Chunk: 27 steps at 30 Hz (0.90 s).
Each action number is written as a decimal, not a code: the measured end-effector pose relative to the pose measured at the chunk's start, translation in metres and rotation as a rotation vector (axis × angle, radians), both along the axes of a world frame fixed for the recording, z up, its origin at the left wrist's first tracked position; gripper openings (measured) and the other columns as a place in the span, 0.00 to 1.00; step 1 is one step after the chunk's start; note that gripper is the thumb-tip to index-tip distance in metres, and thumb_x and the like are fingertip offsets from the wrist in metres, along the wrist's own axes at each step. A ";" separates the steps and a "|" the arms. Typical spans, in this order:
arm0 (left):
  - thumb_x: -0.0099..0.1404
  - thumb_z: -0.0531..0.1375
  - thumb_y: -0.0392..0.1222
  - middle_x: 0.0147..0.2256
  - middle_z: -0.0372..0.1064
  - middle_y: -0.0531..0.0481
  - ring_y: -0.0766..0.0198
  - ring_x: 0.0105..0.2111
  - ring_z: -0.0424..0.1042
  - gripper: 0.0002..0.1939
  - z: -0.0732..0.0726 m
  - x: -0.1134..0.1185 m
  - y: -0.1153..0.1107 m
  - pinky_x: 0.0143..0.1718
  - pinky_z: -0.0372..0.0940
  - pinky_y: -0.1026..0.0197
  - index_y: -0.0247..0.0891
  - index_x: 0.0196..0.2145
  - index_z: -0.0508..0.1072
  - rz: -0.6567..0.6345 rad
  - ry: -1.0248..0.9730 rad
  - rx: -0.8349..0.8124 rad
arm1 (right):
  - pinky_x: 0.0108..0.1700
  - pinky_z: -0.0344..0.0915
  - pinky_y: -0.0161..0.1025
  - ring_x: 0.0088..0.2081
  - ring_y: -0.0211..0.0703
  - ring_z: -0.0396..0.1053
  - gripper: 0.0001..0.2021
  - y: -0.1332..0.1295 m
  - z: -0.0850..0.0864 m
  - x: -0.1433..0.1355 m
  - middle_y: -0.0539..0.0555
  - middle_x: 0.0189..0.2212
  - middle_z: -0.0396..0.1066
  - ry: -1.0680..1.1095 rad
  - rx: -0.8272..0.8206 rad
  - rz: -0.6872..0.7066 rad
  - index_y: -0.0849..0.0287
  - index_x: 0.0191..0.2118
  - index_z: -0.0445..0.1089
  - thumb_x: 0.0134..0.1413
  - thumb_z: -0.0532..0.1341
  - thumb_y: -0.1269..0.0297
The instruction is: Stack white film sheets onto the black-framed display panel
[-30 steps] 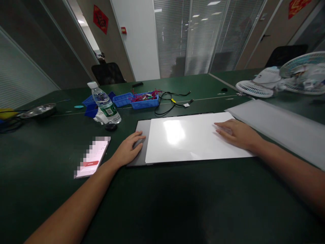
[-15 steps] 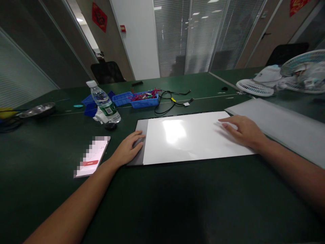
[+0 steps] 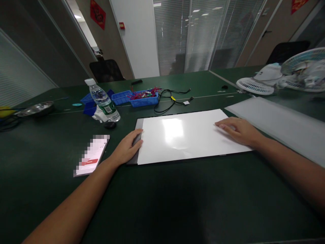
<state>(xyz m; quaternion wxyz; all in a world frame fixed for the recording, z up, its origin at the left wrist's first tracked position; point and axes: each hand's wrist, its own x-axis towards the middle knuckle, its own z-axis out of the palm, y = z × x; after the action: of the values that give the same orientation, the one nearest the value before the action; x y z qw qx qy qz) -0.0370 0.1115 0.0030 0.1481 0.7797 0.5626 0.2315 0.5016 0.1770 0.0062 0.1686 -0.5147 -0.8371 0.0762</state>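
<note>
A glossy white sheet [image 3: 162, 142] lies on a flat grey panel with dark edges [image 3: 135, 154], which shows as a strip at the sheet's left side. My left hand [image 3: 127, 146] rests at that left edge, fingers apart, its fingertips by the sheet's border. On the right part of the sheet lies my right hand [image 3: 238, 130], its fingers stretched to the left and holding nothing. A bright reflection covers the middle of the sheet.
On the green table [image 3: 162, 196] are a phone [image 3: 92, 156], a tilted water bottle [image 3: 104, 103], a black mouse [image 3: 110, 125], blue trays [image 3: 144, 101] with red wires, and a black cable [image 3: 165, 110]. Rightward lie a translucent sheet [image 3: 279, 118] and white fan parts [image 3: 255, 86].
The white sheet has slid a little to the left over the grey panel, so the visible grey strip is narrower. My right hand has moved slightly left with it.
</note>
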 end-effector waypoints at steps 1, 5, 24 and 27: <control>0.73 0.53 0.58 0.67 0.64 0.36 0.46 0.67 0.65 0.33 -0.001 0.000 0.000 0.69 0.57 0.42 0.34 0.67 0.65 0.006 -0.007 -0.001 | 0.52 0.72 0.55 0.54 0.54 0.72 0.25 -0.001 0.001 -0.001 0.54 0.58 0.74 0.001 -0.005 0.006 0.49 0.59 0.75 0.72 0.50 0.43; 0.73 0.54 0.59 0.67 0.64 0.36 0.45 0.66 0.66 0.34 -0.002 -0.001 0.000 0.69 0.59 0.42 0.35 0.68 0.64 0.009 -0.011 -0.004 | 0.61 0.67 0.59 0.60 0.56 0.69 0.24 -0.006 0.004 -0.006 0.53 0.61 0.71 -0.013 -0.003 0.068 0.49 0.63 0.72 0.73 0.50 0.46; 0.70 0.54 0.49 0.68 0.61 0.34 0.45 0.69 0.61 0.31 -0.008 -0.006 0.004 0.72 0.53 0.39 0.35 0.67 0.64 -0.055 0.005 0.048 | 0.58 0.70 0.58 0.56 0.57 0.73 0.27 0.003 0.001 0.003 0.55 0.54 0.77 0.021 0.089 -0.013 0.52 0.53 0.80 0.72 0.49 0.43; 0.71 0.54 0.48 0.68 0.61 0.34 0.46 0.69 0.60 0.30 -0.008 -0.006 0.004 0.72 0.53 0.40 0.35 0.67 0.65 -0.061 0.007 0.048 | 0.56 0.70 0.58 0.54 0.57 0.74 0.26 0.005 -0.002 0.003 0.54 0.53 0.77 0.017 0.068 -0.037 0.51 0.52 0.80 0.72 0.50 0.42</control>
<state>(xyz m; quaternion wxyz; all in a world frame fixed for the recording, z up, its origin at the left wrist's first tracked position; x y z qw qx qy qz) -0.0433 0.1152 -0.0046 0.1342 0.8008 0.5333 0.2374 0.5050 0.1816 0.0046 0.1943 -0.5236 -0.8281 0.0490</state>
